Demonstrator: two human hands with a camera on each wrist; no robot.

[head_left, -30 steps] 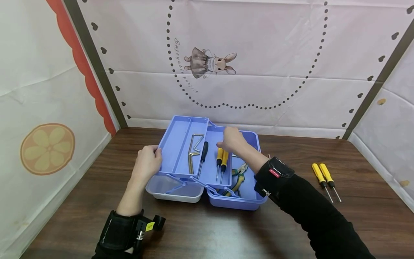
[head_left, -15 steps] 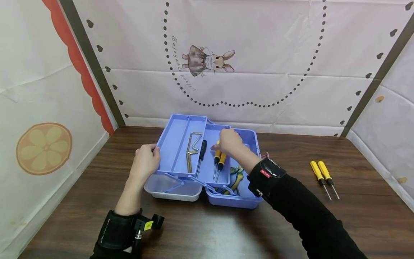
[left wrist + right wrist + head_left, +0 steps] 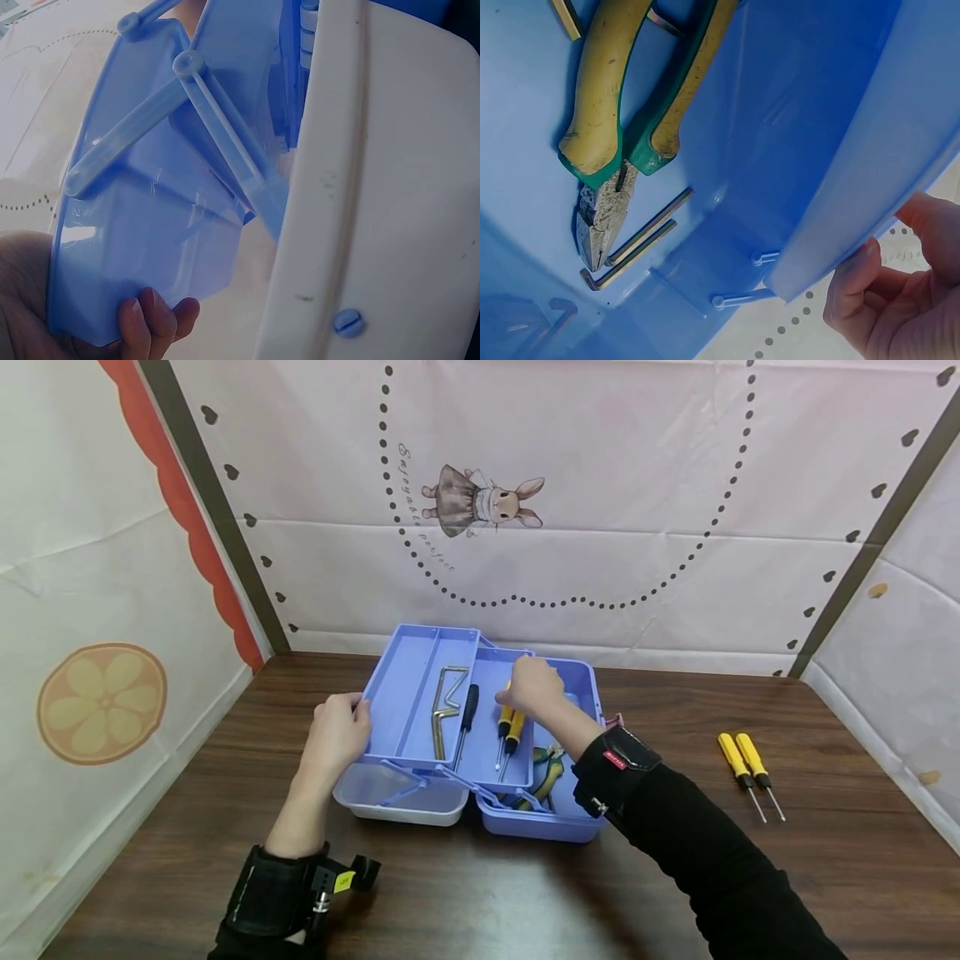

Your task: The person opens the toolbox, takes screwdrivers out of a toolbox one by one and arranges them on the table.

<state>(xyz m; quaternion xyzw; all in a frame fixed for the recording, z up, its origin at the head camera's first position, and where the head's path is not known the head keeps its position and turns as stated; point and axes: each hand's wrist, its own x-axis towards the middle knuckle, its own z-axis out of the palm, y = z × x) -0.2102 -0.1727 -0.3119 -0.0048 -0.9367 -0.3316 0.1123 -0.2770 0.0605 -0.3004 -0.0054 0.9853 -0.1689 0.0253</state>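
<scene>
A blue toolbox [image 3: 540,831] stands unfolded on the table. My left hand [image 3: 336,735] grips the left edge of its upper tray [image 3: 401,702]; in the left wrist view the fingers [image 3: 154,322] curl under that tray. Bent hex keys [image 3: 438,727] and a black-handled screwdriver [image 3: 470,706] lie in the upper tray. My right hand [image 3: 534,685] pinches the far right edge of the lower tray [image 3: 487,672], as the right wrist view shows. Yellow-handled screwdrivers [image 3: 513,735] rest in the lower tray, partly behind this hand. Pliers [image 3: 596,97] lie in the base beside small hex keys [image 3: 637,251].
Two more yellow screwdrivers [image 3: 742,760] lie on the wooden table [image 3: 660,877] to the right. The whitish lid [image 3: 405,817] is folded out to the left under the trays. Linkage arms [image 3: 480,789] join the trays. A printed cloth wall [image 3: 600,560] stands close behind.
My right hand and forearm have shifted slightly left along the lower tray. The left hand keeps its grip, and the trays look unmoved; the head view has shifted a little.
</scene>
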